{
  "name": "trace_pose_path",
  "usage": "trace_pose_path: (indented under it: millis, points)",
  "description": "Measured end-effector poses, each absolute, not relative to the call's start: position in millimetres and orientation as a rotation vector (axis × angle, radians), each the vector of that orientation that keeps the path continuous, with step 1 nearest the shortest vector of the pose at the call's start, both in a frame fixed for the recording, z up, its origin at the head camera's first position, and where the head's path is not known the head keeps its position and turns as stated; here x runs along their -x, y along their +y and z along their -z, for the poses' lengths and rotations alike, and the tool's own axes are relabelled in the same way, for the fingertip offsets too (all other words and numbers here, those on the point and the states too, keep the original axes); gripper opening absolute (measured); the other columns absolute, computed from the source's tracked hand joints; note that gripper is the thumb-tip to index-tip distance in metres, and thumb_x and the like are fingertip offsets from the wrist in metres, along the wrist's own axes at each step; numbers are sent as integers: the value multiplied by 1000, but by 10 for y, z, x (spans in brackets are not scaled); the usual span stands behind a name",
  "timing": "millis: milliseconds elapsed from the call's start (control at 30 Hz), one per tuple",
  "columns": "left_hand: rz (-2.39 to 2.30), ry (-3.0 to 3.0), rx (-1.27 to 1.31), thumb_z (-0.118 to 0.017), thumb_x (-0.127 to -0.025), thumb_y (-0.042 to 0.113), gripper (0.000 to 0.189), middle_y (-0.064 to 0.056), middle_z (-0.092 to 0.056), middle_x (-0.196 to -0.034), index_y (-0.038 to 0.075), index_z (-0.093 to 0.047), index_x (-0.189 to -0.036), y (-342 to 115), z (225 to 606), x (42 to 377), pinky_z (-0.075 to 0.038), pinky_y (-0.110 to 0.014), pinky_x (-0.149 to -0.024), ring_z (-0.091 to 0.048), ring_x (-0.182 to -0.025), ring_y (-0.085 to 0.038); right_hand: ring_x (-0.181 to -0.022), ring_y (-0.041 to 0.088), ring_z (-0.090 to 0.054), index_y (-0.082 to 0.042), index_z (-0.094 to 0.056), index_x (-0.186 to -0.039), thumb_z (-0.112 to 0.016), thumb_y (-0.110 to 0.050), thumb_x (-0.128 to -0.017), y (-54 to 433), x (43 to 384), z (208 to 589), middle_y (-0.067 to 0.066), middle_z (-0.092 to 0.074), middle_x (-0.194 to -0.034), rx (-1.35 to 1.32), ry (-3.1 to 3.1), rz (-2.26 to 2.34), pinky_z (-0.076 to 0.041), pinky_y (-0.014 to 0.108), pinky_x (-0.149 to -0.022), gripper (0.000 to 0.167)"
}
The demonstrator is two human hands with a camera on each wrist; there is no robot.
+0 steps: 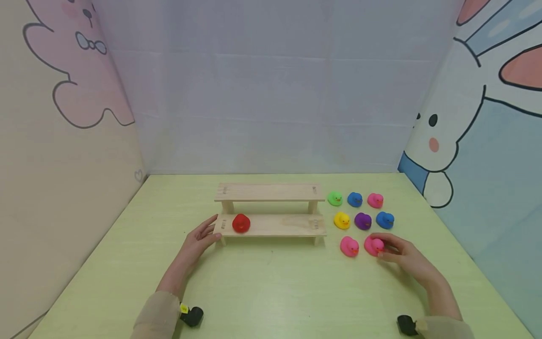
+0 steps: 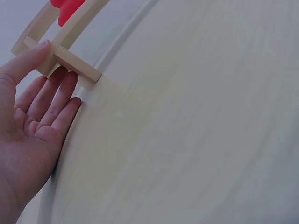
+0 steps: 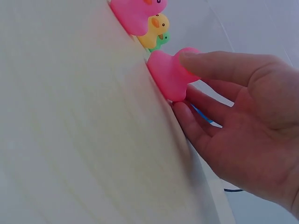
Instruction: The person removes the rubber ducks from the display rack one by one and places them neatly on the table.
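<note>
My right hand [image 1: 404,256] pinches a pink rubber duck [image 1: 372,246] at the front right of the other ducks. In the right wrist view, the thumb lies on the head of this duck [image 3: 170,74], with fingertips at its underside. My left hand [image 1: 196,240] holds the left end of a two-tier wooden shelf [image 1: 279,226]. Seen from the left wrist, the thumb [image 2: 35,58] sits on the board's end and the fingers reach beside the leg [image 2: 77,64]. A red duck [image 1: 241,223] stands on the lower tier near this hand.
Beside the held duck is another pink duck [image 1: 349,246]. Behind them sit yellow [image 1: 342,220], purple [image 1: 362,221] and blue [image 1: 385,220] ducks, then green [image 1: 335,198], blue [image 1: 354,199] and pink [image 1: 375,200] ones. Printed walls enclose the table [image 1: 271,292].
</note>
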State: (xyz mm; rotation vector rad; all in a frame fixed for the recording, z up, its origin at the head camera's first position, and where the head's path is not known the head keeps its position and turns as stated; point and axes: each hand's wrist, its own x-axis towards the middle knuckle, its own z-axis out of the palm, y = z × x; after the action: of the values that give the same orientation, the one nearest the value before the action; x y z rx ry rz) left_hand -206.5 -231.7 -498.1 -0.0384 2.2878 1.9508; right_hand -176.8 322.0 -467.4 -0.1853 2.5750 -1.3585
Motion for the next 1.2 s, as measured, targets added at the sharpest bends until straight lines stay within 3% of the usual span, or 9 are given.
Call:
trace_pose_path:
  millis: [133, 233, 300, 333, 533, 567, 967, 1100, 1200]
  points:
    - [-1954, 2281, 46, -68, -94, 30, 69, -11, -46, -153, 28, -34, -154, -2312, 4979, 2068, -31, -47, -122, -45, -139, -21, -135, 49, -42, -10, -34, -153, -64, -30, -95, 3220, 1748, 4588, 24, -34, -156, 190, 2592, 1324, -43, 66, -106, 68]
    - [-1960, 2278, 48, -68, -94, 29, 69, -12, -46, -153, 28, -34, -154, -2313, 4982, 2070, -29, -50, -123, -42, -142, -27, -135, 52, -40, -8, -32, -154, -63, -29, -96, 3207, 1747, 4515, 27, -32, -156, 207, 2614, 1307, -43, 68, -105, 69]
    - [-1955, 2282, 47, -68, -94, 29, 69, -12, -46, -152, 28, -34, -154, -2317, 4987, 2068, -29, -50, -123, -42, -142, -26, -136, 52, -39, -8, -32, -154, -62, -28, -96, 3186, 1759, 4469, 27, -32, -156, 229, 2629, 1299, -44, 67, -104, 68]
    - [-1955, 2284, 48, -68, -94, 29, 69, -12, -46, -152, 28, -34, -154, -2319, 4990, 2067, -29, -49, -123, -46, -139, -21, -136, 50, -39, -9, -32, -153, -62, -27, -96, 3176, 1769, 4447, 26, -33, -155, 238, 2645, 1291, -49, 58, -106, 67]
    - [-1957, 2282, 36, -67, -94, 29, 69, -13, -47, -152, 27, -34, -154, -2326, 5000, 2060, -31, -45, -121, -54, -114, 10, -135, 45, -40, -11, -35, -153, -65, -21, -95, 3046, 1847, 4288, 23, -38, -152, 330, 2725, 1236, -53, 49, -104, 65]
    - [-1960, 2278, 34, -67, -94, 29, 68, -12, -47, -152, 28, -34, -154, -2326, 4999, 2060, -31, -45, -122, -54, -114, 10, -135, 45, -40, -11, -36, -152, -65, -21, -95, 3013, 1858, 4255, 22, -38, -153, 351, 2731, 1235, -50, 57, -104, 65]
    - [-1949, 2283, 38, -68, -94, 28, 67, -10, -49, -151, 30, -36, -153, -2326, 4992, 2067, -39, -30, -113, -55, -115, 10, -134, 44, -46, -13, -43, -148, -68, -22, -93, 2388, 2016, 4057, 17, -43, -151, 546, 2648, 1384, -49, 55, -107, 61]
    - [-1949, 2282, 33, -67, -94, 28, 67, -10, -48, -151, 30, -35, -153, -2325, 4992, 2064, -37, -35, -116, -54, -119, 6, -137, 42, -43, -13, -45, -147, -68, -19, -93, 2116, 2087, 4076, 15, -43, -152, 648, 2555, 1459, -45, 57, -110, 59]
    - [-1953, 2282, 28, -67, -94, 29, 68, -11, -47, -152, 29, -35, -154, -2326, 4984, 2060, -33, -42, -120, -52, -128, -5, -138, 43, -42, -11, -46, -146, -68, -14, -93, 1896, 2131, 4099, 14, -44, -151, 737, 2464, 1525, -43, 58, -111, 58]
